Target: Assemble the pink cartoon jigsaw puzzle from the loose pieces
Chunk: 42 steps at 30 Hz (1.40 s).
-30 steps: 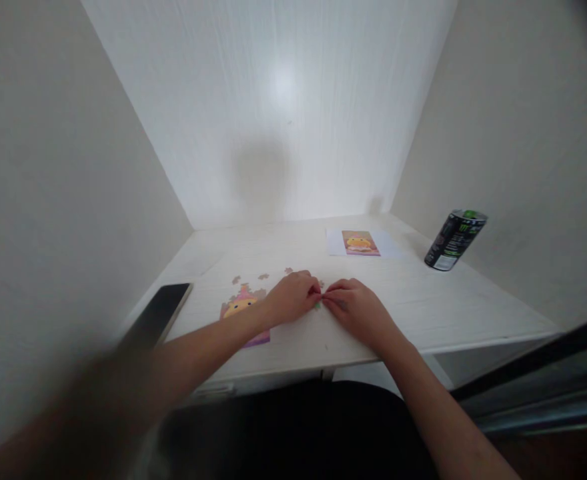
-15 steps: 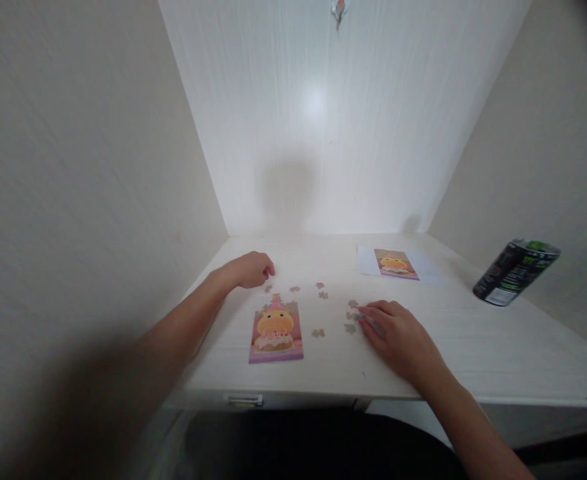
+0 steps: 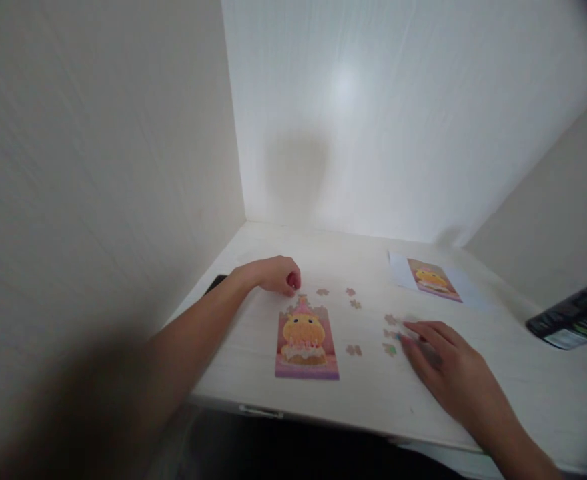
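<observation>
A partly assembled jigsaw puzzle (image 3: 306, 343), with a yellow figure in a pink hat above a cake with candles, lies on the white table. Its upper edge is jagged. My left hand (image 3: 279, 275) is closed just above that edge, its fingers curled; what they hold, if anything, is hidden. Beside a small group of loose puzzle pieces (image 3: 389, 349) on the right rests my right hand (image 3: 451, 367), thumb and index finger apart, the thumb tip close to a piece. More puzzle pieces (image 3: 355, 304) are scattered between the hands.
A printed picture (image 3: 433, 280) of the same figure lies on white paper at the back right. A dark can (image 3: 573, 313) stands at the right edge. Near my left forearm lies a black object (image 3: 217, 283). Walls enclose the table's back and sides.
The view has turned, so the scene sits tilted and further right. My right thumb and index finger have parted beside the pieces. My left hand has come nearer the puzzle's top edge.
</observation>
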Each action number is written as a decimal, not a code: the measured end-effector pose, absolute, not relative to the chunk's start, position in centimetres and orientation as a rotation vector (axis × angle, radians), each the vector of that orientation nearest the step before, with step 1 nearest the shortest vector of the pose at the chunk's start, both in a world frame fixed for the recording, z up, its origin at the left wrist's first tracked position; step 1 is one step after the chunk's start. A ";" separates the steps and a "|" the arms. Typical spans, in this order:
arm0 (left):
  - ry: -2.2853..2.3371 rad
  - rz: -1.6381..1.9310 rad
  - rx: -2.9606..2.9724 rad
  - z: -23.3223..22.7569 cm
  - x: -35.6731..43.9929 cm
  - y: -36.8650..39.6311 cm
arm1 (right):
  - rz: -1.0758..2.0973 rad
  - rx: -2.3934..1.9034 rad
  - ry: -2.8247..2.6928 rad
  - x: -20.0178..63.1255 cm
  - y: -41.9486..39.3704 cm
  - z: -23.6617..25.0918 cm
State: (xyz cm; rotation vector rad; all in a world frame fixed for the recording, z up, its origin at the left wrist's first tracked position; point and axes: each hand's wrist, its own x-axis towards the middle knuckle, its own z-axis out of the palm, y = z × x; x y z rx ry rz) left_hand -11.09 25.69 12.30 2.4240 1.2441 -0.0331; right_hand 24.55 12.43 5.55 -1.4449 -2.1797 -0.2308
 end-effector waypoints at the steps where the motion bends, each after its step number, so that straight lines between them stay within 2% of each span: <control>1: 1.233 -0.032 2.418 12.2 -11.2 25.7 | -0.247 -1.410 -2.171 24.6 12.4 5.5; 4: 1.194 -0.025 2.397 12.3 -11.3 25.6 | -0.239 -1.343 -2.088 23.8 12.9 5.9; 7: 1.090 0.022 2.339 12.4 -11.4 25.5 | -0.066 -1.298 -2.069 20.9 14.3 8.2; 13: 0.940 0.097 1.916 12.2 -11.9 25.4 | 0.105 -1.037 -2.171 12.8 20.0 12.5; 17: 0.991 0.112 1.783 12.2 -12.3 25.3 | 0.290 -1.032 -2.147 11.3 21.6 10.7; 22: 1.025 0.039 1.840 12.3 -12.5 25.3 | 0.464 -0.984 -2.396 11.8 20.4 8.4; 28: 1.012 -0.008 1.871 12.6 -12.4 25.2 | 0.414 -0.911 -2.558 11.3 20.0 8.6; 42: 0.974 -0.044 1.882 12.4 -12.7 25.1 | 0.461 -0.929 -2.515 11.5 20.1 8.3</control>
